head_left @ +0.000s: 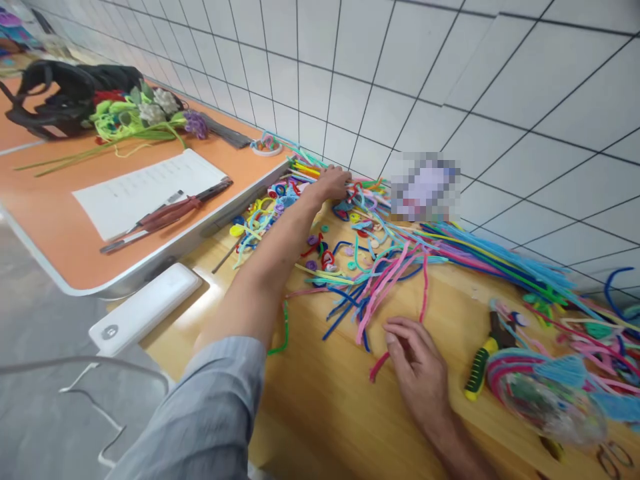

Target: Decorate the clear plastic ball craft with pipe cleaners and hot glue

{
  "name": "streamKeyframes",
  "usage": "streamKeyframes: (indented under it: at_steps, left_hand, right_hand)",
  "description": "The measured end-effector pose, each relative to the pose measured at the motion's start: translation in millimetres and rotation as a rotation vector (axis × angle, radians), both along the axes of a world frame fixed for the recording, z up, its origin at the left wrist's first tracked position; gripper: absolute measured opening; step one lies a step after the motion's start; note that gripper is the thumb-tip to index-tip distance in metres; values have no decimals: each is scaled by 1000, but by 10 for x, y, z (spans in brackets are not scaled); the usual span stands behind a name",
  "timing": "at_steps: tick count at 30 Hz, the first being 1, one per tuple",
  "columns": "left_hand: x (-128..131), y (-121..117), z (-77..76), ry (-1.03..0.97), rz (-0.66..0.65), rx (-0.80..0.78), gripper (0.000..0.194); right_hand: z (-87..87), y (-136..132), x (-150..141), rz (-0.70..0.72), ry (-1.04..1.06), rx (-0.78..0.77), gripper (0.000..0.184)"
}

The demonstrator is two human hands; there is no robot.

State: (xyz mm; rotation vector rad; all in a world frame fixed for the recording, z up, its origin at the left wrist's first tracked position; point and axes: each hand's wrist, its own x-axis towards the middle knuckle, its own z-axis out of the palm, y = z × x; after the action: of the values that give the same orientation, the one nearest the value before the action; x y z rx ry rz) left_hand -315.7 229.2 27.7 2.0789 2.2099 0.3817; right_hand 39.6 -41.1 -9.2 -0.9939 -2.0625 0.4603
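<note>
My left hand [334, 183] reaches across to the wall side of the table, into a heap of coloured pipe cleaners [313, 172]. Its fingers point down and their tips are hidden there. Closer to me, my right hand [420, 367] is curled above the wooden top, thumb and forefinger together. A red pipe cleaner [379, 368] pokes out beside its thumb, the rest hidden by the hand. Ahead of the right hand lie loose pink pipe cleaners [383, 290] and blue pipe cleaners [345, 313]. Small coiled pieces [327, 259] are scattered below my left hand.
Yellow-and-black-handled pliers [483, 363] and a clear plastic bag [555, 407] lie at right. A white device [145, 310] sits at the left edge. On the orange table [55, 233] are paper [150, 190], red-handled pliers [170, 213], pipe-cleaner flowers [145, 113]. A tiled wall [320, 67] rises behind.
</note>
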Motion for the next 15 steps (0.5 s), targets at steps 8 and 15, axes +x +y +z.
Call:
streamKeyframes:
  at_steps: [8,15]
  left_hand:
    - [-82,6,-95,-94,60,79,48]
    - [-115,6,-119,-227,137,171,52]
  right_hand:
    - [-24,15,-9,-48,-47,-33,16]
    - [554,321,-263,32,-190,86,17]
